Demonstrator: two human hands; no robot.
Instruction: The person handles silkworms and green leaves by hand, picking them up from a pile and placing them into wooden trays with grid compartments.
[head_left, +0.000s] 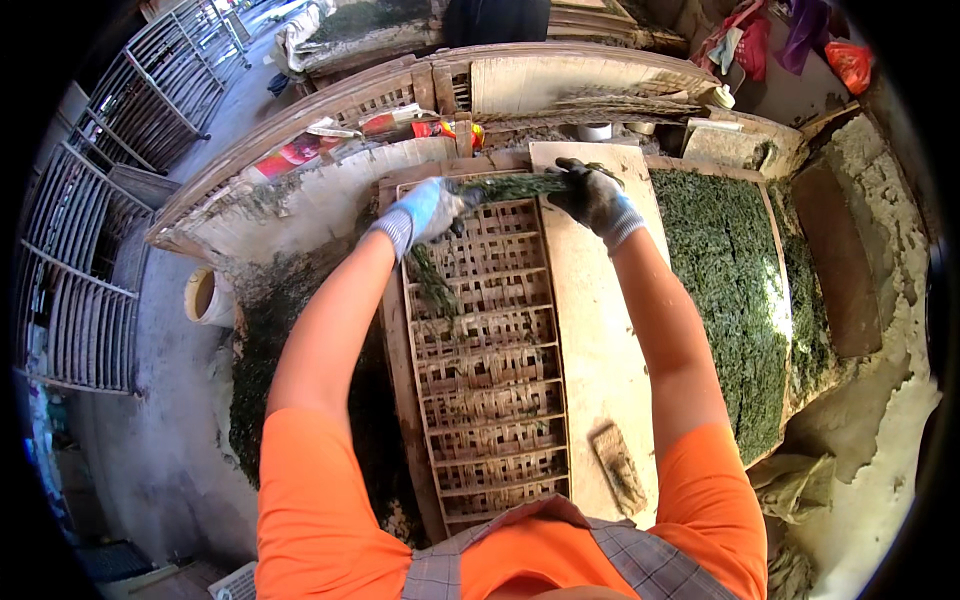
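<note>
Your 2 gloved hands, left hand (436,209), right hand (592,196), both curled round 1 green strand bundle (512,188), over far end of 1 woven rack (490,347); 1 wooden block (618,468) nearer you

Had a grey floor (180,430) on the left, edged with slatted racks (85,272); carried rough, peeling pale plaster (895,320) along the right side; was lit most brightly toward the far upper left.

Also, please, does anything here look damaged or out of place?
Yes: the grey ledge at far right looks damaged, its surface patchy and its edge ragged. The small wooden block also lies aslant on the pale board, perhaps merely set down.
</note>
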